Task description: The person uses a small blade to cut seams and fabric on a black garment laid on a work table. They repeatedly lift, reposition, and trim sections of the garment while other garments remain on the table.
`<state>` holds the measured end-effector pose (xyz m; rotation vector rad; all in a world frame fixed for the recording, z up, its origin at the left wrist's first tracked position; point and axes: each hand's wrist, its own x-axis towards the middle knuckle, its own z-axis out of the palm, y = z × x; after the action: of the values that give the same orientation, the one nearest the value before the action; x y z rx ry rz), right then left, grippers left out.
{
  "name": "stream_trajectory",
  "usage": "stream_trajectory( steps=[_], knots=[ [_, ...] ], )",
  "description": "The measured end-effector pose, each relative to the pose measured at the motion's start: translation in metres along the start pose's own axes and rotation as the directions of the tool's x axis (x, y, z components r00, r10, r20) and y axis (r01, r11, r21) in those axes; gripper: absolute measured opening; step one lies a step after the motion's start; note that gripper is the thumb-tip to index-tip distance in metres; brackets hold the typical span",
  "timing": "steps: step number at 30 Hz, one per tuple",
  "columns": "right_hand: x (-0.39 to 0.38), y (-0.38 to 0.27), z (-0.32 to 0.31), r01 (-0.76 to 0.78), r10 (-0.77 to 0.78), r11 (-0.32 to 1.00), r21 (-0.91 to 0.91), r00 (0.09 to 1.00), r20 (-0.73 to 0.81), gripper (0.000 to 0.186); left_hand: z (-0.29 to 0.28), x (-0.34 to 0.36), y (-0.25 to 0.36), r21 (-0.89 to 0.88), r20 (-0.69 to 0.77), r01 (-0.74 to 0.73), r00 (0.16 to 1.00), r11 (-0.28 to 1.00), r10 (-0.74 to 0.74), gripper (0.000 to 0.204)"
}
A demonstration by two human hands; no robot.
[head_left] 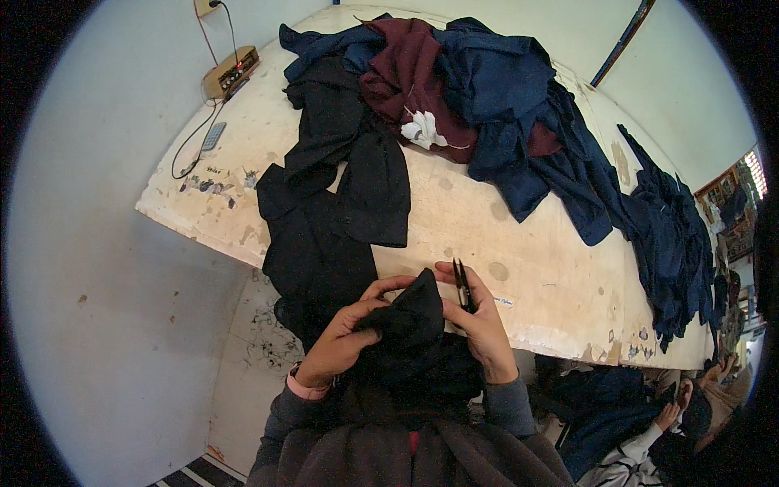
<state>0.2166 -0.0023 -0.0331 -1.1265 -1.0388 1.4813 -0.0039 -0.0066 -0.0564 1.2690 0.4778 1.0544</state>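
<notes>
In front of my body I hold up a piece of black garment (418, 312), its pointed corner standing up between my hands. My left hand (345, 331) is closed on the cloth, with thumb and fingers pinching its left side. Small black thread snips (463, 286) rest in my right hand (485, 325), blades pointing up and away from me. The right fingers curl round the snips, and the thumb lies by the cloth's right edge. More black cloth (320, 243) trails over the table edge on the left; whether it joins the held piece, I cannot tell.
Across the pale, worn table (438, 195) lie dark blue garments (503, 81) and a maroon garment (414, 69) with a white scrap (423, 130) on it. A wired box (231, 73) and a remote (213, 136) are at far left. Another person's hand (669, 415) shows at lower right.
</notes>
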Motion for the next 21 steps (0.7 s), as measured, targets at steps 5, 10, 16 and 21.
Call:
stream_trajectory(
  steps=[5,10,16,21],
  knots=[
    [-0.003,0.017,-0.012,-0.156,0.147,0.979,0.131,0.986,0.077,0.054,0.002,0.004,0.001,-0.105,-0.008,0.029,1.0,0.994,-0.03,0.052],
    [-0.007,0.001,0.005,0.157,-0.188,0.97,-0.184,0.968,-0.166,0.059,0.002,0.01,0.002,-0.11,-0.041,0.029,0.999,0.993,-0.033,0.046],
    [-0.023,-0.025,0.01,0.508,-0.544,0.729,-0.459,0.837,0.063,0.028,0.001,0.009,-0.003,-0.024,-0.032,-0.042,0.999,0.999,0.041,0.041],
    [-0.023,-0.03,0.021,0.491,-0.465,0.786,-0.375,0.87,0.165,0.015,0.001,0.011,-0.005,0.134,0.022,-0.039,0.999,0.99,0.036,0.045]
  ],
)
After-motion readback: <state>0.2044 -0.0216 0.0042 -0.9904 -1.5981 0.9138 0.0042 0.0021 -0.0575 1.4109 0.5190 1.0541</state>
